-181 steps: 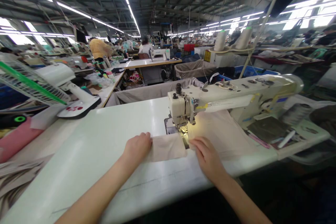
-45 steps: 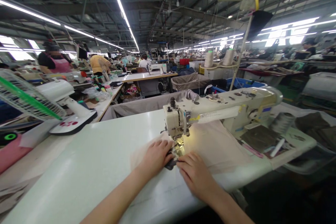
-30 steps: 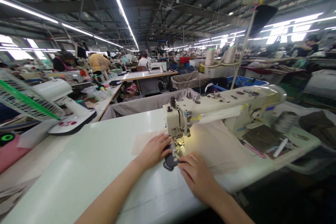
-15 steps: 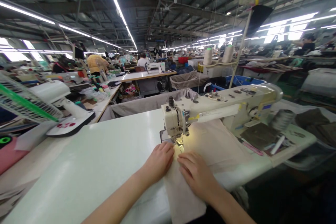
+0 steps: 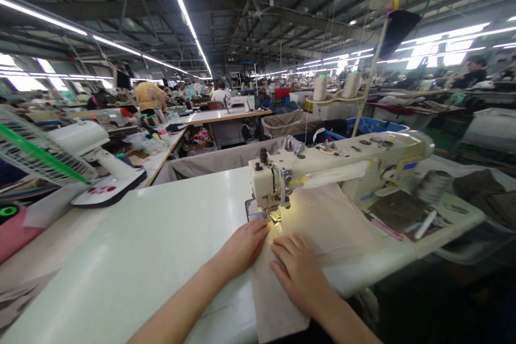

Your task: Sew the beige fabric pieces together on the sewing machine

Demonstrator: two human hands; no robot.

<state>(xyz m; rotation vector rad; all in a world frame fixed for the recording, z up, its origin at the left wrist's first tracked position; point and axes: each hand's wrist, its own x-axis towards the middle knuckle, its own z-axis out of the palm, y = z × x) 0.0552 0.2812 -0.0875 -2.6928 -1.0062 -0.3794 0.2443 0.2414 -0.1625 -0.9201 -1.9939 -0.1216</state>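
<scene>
A beige piece of fabric (image 5: 278, 306) lies on the sewing machine's bed, running under the presser foot (image 5: 275, 219) and hanging towards my body. Just left of the foot, my left hand (image 5: 246, 242) has its fingers closed together on the fabric's left edge; its thumb is hidden. My right hand (image 5: 296, 269) rests on the fabric right in front of the foot, fingers stretched forward and thumb apart. The white sewing machine (image 5: 264, 183) lights the needle area with a yellow lamp. More of the fabric spreads out flat beneath the machine's arm.
A white fan (image 5: 80, 140) with a green-trimmed guard stands at the left. Thread cones (image 5: 320, 87) sit on a stand behind the machine. At the right lie a grey thread cone (image 5: 433, 187), dark fabric pieces (image 5: 397, 208) and pink-handled snips (image 5: 389, 228). Other people work farther back.
The fabric's near end has shifted slightly up and left. My right hand has slid a little left and lies flatter; my left hand has barely moved.
</scene>
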